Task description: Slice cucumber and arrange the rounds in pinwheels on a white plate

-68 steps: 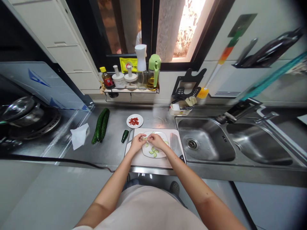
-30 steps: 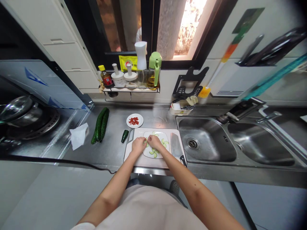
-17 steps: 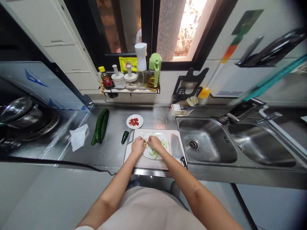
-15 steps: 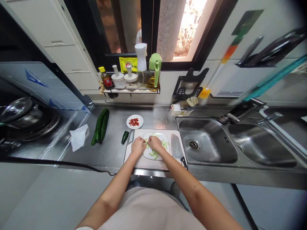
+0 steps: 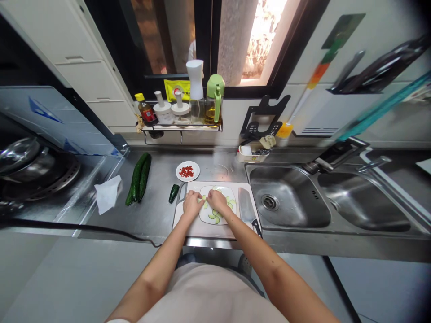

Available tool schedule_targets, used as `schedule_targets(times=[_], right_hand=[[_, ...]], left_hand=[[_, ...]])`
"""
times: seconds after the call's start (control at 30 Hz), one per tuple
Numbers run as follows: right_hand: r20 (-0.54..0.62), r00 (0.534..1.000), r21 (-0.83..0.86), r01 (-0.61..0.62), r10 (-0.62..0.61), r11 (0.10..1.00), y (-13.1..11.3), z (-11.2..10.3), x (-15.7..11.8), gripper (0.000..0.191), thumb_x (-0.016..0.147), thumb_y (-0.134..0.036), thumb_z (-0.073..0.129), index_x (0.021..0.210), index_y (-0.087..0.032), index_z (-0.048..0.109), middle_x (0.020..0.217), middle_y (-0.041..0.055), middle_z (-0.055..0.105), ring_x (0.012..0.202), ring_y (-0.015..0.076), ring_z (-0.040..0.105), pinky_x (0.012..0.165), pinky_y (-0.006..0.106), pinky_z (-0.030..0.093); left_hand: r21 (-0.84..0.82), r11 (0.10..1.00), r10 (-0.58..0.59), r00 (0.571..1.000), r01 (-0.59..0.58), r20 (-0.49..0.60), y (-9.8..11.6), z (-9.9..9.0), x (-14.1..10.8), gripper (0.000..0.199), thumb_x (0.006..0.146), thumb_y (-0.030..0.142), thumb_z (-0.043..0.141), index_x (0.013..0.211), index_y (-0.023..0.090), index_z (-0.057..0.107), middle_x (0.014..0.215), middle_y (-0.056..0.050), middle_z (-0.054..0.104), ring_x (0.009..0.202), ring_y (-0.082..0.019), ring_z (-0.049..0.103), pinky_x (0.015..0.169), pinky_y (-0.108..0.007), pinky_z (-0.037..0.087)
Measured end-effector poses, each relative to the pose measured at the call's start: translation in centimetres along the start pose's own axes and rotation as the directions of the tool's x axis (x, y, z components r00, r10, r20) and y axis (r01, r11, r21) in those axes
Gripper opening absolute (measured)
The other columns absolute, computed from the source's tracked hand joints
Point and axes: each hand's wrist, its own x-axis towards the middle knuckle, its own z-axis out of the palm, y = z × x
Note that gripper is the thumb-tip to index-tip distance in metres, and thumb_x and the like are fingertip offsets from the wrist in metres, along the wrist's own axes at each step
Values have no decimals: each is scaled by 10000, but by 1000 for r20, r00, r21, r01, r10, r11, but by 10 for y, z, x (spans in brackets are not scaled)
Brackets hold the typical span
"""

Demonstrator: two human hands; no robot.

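A white square plate (image 5: 204,218) lies on the cutting board (image 5: 195,230), with thin pale-green cucumber slices (image 5: 216,217) fanned out in curved groups. My left hand (image 5: 193,203) is at the plate's left edge, its fingers closed on a cucumber slice (image 5: 204,198). Above the plate's upper middle, my right hand (image 5: 217,201) is closed in a pinch, and its fingers hide what is between them. The hands are close together, fingertips facing each other. A kitchen knife (image 5: 247,206) lies flat on the board's right side, handle toward me.
A cucumber end (image 5: 173,194) lies left of the board. Behind it stands a small plate of chopped red pieces (image 5: 187,172). Whole cucumbers (image 5: 138,178) and a paper towel (image 5: 107,194) lie farther left. The double sink (image 5: 289,197) is at right, a seasoning rack (image 5: 183,128) behind.
The view has shifted slightly. Both hands stay over the plate, with only small finger movements; the slice by my left fingertips shows a little differently.
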Motion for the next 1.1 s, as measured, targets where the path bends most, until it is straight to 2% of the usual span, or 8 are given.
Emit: schedule_targets(times=[0.2, 0.77, 1.1], right_hand=[[23, 1000, -39, -7, 8, 999, 0, 2, -1, 125, 799, -239, 553, 911, -203, 596, 945, 55, 643, 793, 154, 570, 568, 230, 277], [28, 999, -39, -21, 22, 999, 3, 0, -1, 121, 812, -258, 552, 905, -205, 607, 938, 64, 649, 792, 156, 575, 587, 227, 290], [17, 998, -75, -59, 60, 995, 6, -3, -3, 117, 812, -234, 546, 906, -203, 609, 943, 75, 636, 809, 168, 580, 596, 232, 296]], left_hand=[[22, 999, -42, 999, 42, 15, 1, 2, 5, 194, 766, 374, 651, 892, 230, 618, 1034, -56, 516, 1022, -223, 494, 781, -292, 413], [42, 999, -5, 999, 4, 32, 0, 0, 8, 188, 762, 367, 653, 884, 229, 615, 1035, -54, 513, 1013, -223, 502, 782, -294, 412], [55, 998, -33, 998, 30, 56, 1, -1, 10, 216, 745, 388, 668, 880, 232, 605, 1043, -58, 511, 1029, -236, 504, 785, -302, 421]])
